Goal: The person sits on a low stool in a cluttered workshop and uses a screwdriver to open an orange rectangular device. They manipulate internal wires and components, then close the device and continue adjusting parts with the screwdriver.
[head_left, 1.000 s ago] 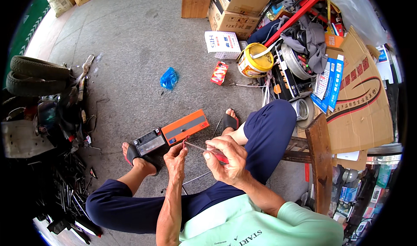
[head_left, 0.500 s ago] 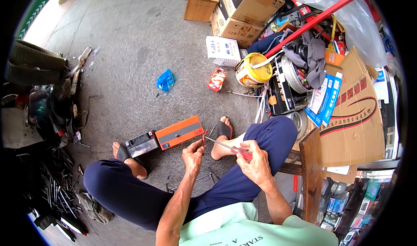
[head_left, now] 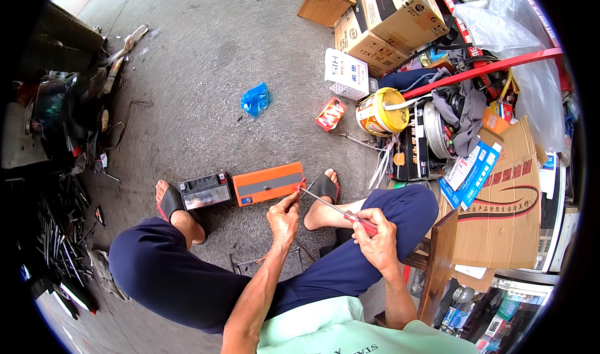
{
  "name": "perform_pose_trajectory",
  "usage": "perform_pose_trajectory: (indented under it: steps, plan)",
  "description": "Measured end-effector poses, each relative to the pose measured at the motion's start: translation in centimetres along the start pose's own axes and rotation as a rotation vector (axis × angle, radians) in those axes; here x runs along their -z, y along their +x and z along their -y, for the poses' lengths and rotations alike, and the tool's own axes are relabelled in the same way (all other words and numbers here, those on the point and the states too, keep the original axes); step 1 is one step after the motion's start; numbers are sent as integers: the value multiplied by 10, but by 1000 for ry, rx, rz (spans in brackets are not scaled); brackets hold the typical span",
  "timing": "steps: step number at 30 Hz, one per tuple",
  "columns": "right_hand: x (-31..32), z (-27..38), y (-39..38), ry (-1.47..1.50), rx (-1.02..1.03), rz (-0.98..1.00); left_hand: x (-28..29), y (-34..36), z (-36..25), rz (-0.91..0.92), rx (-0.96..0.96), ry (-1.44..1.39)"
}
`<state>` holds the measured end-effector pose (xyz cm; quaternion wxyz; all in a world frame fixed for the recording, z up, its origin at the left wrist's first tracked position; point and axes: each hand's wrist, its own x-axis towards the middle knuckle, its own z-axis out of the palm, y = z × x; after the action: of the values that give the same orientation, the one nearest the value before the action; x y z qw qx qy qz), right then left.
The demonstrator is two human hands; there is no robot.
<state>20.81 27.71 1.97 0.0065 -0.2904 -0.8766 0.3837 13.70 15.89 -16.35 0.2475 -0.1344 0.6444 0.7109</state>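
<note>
My right hand [head_left: 379,244] grips a screwdriver [head_left: 326,202] by its red handle, the shank slanting up and left. At its tip, the fingertips of my left hand [head_left: 283,221] pinch a small red wire-like piece [head_left: 301,187], too small to make out fully. Just beyond that hand, an orange box [head_left: 256,197] with a grey stripe lies on the floor between my feet. To its left sits a black battery [head_left: 206,192] with a pale label, close to the box's end. Neither hand visibly grips the box.
A blue plastic bag [head_left: 255,100] lies farther out on the floor. On the right are a red-white carton [head_left: 330,114], a yellow-lidded bucket [head_left: 382,111], cardboard boxes [head_left: 400,16] and a wooden stool [head_left: 439,257]. Dark clutter and metal rods [head_left: 65,247] line the left.
The view has shifted, so the surroundings sit farther right. The battery and orange box now appear more level. Both hands keep their holds, with the screwdriver tip still by the red piece.
</note>
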Motion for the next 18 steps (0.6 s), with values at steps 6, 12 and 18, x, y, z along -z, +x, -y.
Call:
perform_pose_trajectory:
  steps: [6, 12, 18]
  plan:
    - [-3, 9, 3, 21, -34, -13, 0, -4, -2, -23, -85, 139]
    - [-3, 6, 2, 23, -32, -10, 0, -3, 0, -30, -119, 208]
    - [-4, 8, 2, 7, -12, -22, 0, -3, -3, -41, -127, 197]
